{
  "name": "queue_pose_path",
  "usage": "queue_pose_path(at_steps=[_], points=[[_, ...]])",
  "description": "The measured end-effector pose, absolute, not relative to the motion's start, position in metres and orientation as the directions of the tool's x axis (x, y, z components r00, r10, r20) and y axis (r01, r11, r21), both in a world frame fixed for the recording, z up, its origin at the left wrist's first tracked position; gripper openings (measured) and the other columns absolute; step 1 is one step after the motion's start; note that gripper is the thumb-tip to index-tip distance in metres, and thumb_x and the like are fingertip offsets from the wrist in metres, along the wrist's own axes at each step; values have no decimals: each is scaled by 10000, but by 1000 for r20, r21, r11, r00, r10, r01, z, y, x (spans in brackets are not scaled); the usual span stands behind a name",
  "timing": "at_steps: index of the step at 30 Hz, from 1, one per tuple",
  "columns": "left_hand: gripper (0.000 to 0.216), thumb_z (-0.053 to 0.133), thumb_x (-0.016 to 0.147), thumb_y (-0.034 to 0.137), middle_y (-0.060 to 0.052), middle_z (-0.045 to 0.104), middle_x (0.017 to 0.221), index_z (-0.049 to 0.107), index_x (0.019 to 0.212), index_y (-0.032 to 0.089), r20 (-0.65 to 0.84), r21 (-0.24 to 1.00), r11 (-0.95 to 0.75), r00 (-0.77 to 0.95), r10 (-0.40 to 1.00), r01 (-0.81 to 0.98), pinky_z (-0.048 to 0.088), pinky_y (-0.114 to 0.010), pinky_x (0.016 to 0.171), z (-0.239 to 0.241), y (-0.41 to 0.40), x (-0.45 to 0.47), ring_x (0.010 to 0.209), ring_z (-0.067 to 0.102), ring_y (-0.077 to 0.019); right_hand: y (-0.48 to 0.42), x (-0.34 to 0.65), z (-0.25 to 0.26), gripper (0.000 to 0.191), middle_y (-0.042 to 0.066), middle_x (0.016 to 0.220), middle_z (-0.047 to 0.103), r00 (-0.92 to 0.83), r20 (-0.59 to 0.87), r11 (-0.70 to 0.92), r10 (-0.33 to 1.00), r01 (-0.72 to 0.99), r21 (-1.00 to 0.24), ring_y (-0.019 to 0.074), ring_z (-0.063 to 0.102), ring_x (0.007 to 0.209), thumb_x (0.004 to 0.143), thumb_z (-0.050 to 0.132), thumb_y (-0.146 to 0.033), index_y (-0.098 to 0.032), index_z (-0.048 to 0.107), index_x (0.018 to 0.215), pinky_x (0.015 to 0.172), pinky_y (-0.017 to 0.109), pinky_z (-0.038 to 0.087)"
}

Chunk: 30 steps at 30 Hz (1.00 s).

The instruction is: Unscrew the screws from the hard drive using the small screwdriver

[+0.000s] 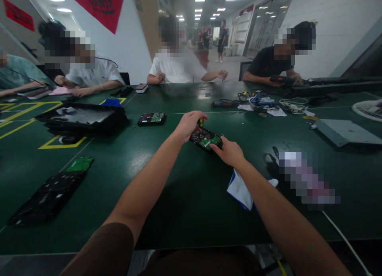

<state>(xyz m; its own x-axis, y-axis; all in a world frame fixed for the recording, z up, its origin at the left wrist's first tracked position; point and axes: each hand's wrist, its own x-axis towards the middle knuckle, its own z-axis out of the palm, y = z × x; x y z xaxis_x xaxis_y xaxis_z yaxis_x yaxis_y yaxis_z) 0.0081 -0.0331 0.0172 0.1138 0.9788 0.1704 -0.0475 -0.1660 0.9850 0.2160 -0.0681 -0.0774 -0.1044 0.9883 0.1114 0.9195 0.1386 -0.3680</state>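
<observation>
Head view: the person's right hand (231, 151) is gripping a black device (205, 138) with a green circuit board, holding it at its near right end. The right thumb is pressing along the edge beside the green part, while the other fingers are wrapping around the far side and are partly hiding behind the device. The left hand (191, 125) is arching over the opposite end, its fingers closing around a small yellow-and-black tool (201, 122) that is standing up from the device. The device is thus lying between the two hands, just below the left fingertips and inside the right hand's grip; whether its underside is touching the green table (179, 216), I cannot tell.

A white-and-blue cloth (240, 190) is lying near the right forearm, partly passing beneath it. Beyond the left hand, a second device (151, 119) is resting on the table, its green board facing up. A longer black panel (50, 194) is lying at the left, and black trays (85, 121) are sitting behind it. A grey metal box (347, 133) is resting at the right, and co-workers are sitting across the table.
</observation>
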Motion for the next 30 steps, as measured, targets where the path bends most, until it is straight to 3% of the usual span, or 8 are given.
queue_pose_path(at_steps=[3,8,12,17,25,30], points=[[235,659,838,381,-103,680,896,735,833,159,147,989,-142,141,979,-45,468,-235,538,18,-34,7,810,626,-179,-67,217,-79,709,143,956,754,-107,110,141,988,914,-380,326,721,846,947,503,-753,-192,598,1369,699,411,527],[242,685,818,394,-99,708,843,646,899,169,55,978,-16,184,981,-206,500,-265,563,15,-31,9,765,673,-194,-64,218,-83,774,142,960,760,-105,118,143,987,913,-383,333,725,875,949,504,-753,-175,539,1463,730,421,536],[234,664,811,392,-102,705,879,672,848,161,98,980,-68,155,983,-189,519,-267,582,13,-29,9,824,667,-199,-63,219,-84,776,131,990,765,-110,119,149,987,904,-401,332,723,880,941,509,-763,-193,542,1467,728,427,537],[274,635,823,411,-102,702,925,751,846,163,153,986,-146,88,984,-77,454,-238,536,15,-30,5,851,647,-197,-64,220,-82,712,98,1002,771,-125,128,169,984,887,-430,314,722,882,946,544,-725,-263,540,1488,708,401,526],[227,664,796,377,-86,717,829,651,900,175,-5,960,52,172,985,-274,500,-277,579,15,-28,6,779,685,-203,-64,220,-83,660,76,939,763,-144,158,198,977,885,-421,295,704,838,959,548,-691,-288,564,1481,690,392,506],[230,657,790,375,-100,712,880,689,837,152,48,972,-6,175,983,-234,494,-258,565,13,-26,5,828,671,-198,-63,224,-81,597,53,947,736,-178,175,241,968,852,-464,258,680,835,951,599,-663,-338,600,1451,684,364,497]])
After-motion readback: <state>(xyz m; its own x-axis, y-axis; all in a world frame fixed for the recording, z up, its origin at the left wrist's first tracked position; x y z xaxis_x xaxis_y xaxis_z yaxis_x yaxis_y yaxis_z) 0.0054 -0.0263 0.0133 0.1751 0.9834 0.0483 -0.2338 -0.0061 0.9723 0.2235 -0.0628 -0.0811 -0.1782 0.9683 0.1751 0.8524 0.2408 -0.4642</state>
